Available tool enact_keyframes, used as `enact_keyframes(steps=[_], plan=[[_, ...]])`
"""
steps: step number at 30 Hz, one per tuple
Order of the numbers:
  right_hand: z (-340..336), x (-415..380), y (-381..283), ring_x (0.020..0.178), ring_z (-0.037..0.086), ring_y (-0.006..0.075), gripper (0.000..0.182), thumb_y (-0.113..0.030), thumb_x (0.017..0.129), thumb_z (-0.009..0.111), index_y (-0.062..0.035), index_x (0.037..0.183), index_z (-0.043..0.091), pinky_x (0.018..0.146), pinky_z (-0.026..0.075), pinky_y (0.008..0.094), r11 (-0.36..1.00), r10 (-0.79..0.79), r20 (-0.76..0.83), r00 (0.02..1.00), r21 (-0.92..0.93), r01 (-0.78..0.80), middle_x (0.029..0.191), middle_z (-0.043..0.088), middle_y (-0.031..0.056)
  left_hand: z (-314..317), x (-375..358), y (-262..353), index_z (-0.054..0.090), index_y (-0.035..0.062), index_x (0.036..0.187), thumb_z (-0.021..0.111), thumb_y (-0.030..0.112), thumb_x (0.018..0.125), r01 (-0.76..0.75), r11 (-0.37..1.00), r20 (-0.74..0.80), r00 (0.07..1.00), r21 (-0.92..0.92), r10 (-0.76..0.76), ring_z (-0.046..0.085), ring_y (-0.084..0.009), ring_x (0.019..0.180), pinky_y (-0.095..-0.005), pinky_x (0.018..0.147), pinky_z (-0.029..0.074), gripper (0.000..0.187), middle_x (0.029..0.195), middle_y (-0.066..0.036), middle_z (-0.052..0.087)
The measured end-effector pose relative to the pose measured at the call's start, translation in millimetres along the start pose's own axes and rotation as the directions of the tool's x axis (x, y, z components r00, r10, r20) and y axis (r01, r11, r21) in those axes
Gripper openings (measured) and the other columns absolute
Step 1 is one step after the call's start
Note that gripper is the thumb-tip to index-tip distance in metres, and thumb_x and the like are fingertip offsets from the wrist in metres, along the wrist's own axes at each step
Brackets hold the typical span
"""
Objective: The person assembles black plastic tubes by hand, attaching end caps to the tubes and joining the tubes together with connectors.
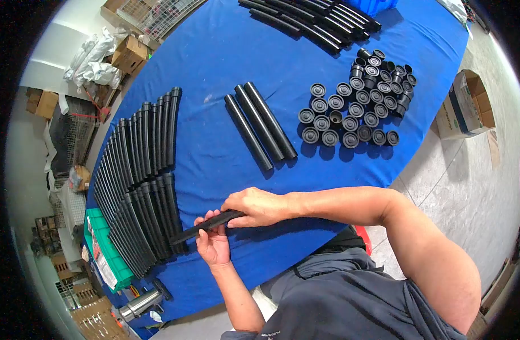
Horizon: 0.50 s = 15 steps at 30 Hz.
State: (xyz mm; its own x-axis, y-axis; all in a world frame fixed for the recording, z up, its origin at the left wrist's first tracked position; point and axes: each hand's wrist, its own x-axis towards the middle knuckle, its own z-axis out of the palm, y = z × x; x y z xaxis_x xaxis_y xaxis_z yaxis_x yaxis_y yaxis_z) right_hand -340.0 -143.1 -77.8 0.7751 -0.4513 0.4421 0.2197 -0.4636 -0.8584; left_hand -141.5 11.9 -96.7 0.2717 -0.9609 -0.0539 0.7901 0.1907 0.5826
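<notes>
Right hand [260, 207]: closed over the near end of a held tube [194, 231], fingers wrapped across it. Left hand [214, 243]: palm up, thumb and fingers around the same tube farther along, gripping it from below. The tube slants over the bench [203, 56], its free end by the lower row. Whether it carries a cap cannot be told; the right hand hides that end.

Beside the hands, to the left: lower row [149, 215] of black tubes, packed side by side. Upper row [149, 136] lies just beyond. Both rows show wider, cap-like ends; judged finished pieces, a large share of the lot. Exact count not readable where they overlap.

Beyond the hands: three tubes [260, 123] lying parallel, no caps visible on them. Right of these, loose caps [350, 123], many upright, some on their sides. Far edge: a stack of more tubes [305, 25] near a blue crate [373, 5]; these look plain. Judged: work well along, with a fair amount remaining.

Periphery: green tray [121, 252] and metal cylinder [139, 305] at the left edge; open carton [464, 113] on the floor, right.
</notes>
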Motion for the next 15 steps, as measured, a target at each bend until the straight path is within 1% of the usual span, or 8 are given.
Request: enact_keyframes(steps=[3,4,6,7,8,11,14,15], plan=[[-16.4,7.7,-11.1,0.084,0.068,0.0381,0.035,-0.025,0.091,0.072,0.0014,0.112,0.065,0.071,0.053,0.0465,0.952,0.287,0.241,0.927,0.037,-0.304,0.090,0.068,0.0200,-2.6,-0.4,1.4,0.058,-0.0011,0.130,0.065,0.009,0.098,-0.001,1.000,0.027,1.000,-0.019,0.002,0.049,-0.0419,0.137,-0.0535,0.118,0.041,0.035,0.139,-0.027,0.057],[-14.9,8.2,-8.4,0.088,0.067,0.0386,0.035,-0.024,0.089,0.074,0.0010,0.111,0.064,0.073,0.053,0.0468,0.941,0.315,0.271,0.909,0.035,-0.337,0.094,0.067,0.0203,-2.3,-0.6,1.2,0.058,-0.0012,0.130,0.065,0.010,0.098,-0.002,1.000,0.018,1.000,-0.022,0.003,0.049,-0.0419,0.137,-0.0535,0.118,0.041,0.035,0.139,-0.027,0.057],[-3.8,0.4,-4.7,0.085,0.067,0.0387,0.034,-0.025,0.089,0.073,0.0019,0.108,0.065,0.073,0.052,0.0467,0.995,0.097,0.062,0.993,-0.022,-0.095,0.090,0.067,0.0205,-0.2,0.1,-0.4,0.057,-0.0011,0.130,0.065,0.010,0.098,0.001,1.000,-0.002,1.000,-0.012,-0.001,0.049,-0.0418,0.137,-0.0534,0.117,0.042,0.034,0.138,-0.027,0.058],[1.9,-2.9,-3.0,0.084,0.067,0.0387,0.034,-0.026,0.090,0.073,0.0023,0.107,0.065,0.072,0.052,0.0467,0.997,-0.025,-0.036,0.999,-0.069,0.023,0.087,0.067,0.0206,2.6,-0.5,-0.3,0.057,-0.0010,0.130,0.065,0.009,0.098,0.005,1.000,-0.016,1.000,0.003,-0.005,0.049,-0.0417,0.137,-0.0532,0.117,0.042,0.034,0.138,-0.026,0.058],[5.3,-4.7,0.7,0.082,0.066,0.0393,0.034,-0.026,0.091,0.072,0.0018,0.109,0.063,0.071,0.052,0.0476,0.995,-0.040,-0.027,0.999,-0.097,0.037,0.089,0.066,0.0197,3.9,-0.9,0.0,0.057,-0.0009,0.130,0.065,0.009,0.098,0.007,1.000,-0.031,1.000,0.017,-0.006,0.049,-0.0416,0.137,-0.0531,0.117,0.042,0.034,0.137,-0.026,0.059],[-2.4,-0.2,-0.2,0.084,0.065,0.0402,0.033,-0.023,0.091,0.071,0.0011,0.112,0.062,0.071,0.052,0.0486,0.995,0.079,0.135,0.988,0.049,-0.086,0.094,0.065,0.0191,1.1,-0.8,0.6,0.056,-0.0008,0.130,0.065,0.010,0.098,-0.004,1.000,0.023,1.000,0.015,0.004,0.050,-0.0414,0.136,-0.0525,0.117,0.043,0.035,0.137,-0.026,0.059],[-8.4,3.7,-6.7,0.086,0.065,0.0425,0.030,-0.025,0.089,0.071,-0.0004,0.104,0.062,0.073,0.053,0.0512,0.970,0.223,0.217,0.950,0.049,-0.239,0.092,0.065,0.0206,3.8,-0.8,0.6,0.056,-0.0008,0.129,0.065,0.009,0.098,0.004,0.999,0.025,1.000,0.038,-0.005,0.051,-0.0413,0.135,-0.0520,0.117,0.043,0.035,0.137,-0.026,0.059],[-3.3,1.8,-3.9,0.085,0.066,0.0425,0.030,-0.026,0.089,0.071,0.0001,0.102,0.063,0.072,0.053,0.0508,0.990,0.140,0.120,0.983,0.016,-0.143,0.089,0.067,0.0210,3.7,-0.6,0.1,0.056,-0.0009,0.129,0.065,0.009,0.098,-0.002,0.999,0.014,1.000,0.037,0.001,0.051,-0.0411,0.135,-0.0520,0.116,0.043,0.034,0.137,-0.026,0.059]])
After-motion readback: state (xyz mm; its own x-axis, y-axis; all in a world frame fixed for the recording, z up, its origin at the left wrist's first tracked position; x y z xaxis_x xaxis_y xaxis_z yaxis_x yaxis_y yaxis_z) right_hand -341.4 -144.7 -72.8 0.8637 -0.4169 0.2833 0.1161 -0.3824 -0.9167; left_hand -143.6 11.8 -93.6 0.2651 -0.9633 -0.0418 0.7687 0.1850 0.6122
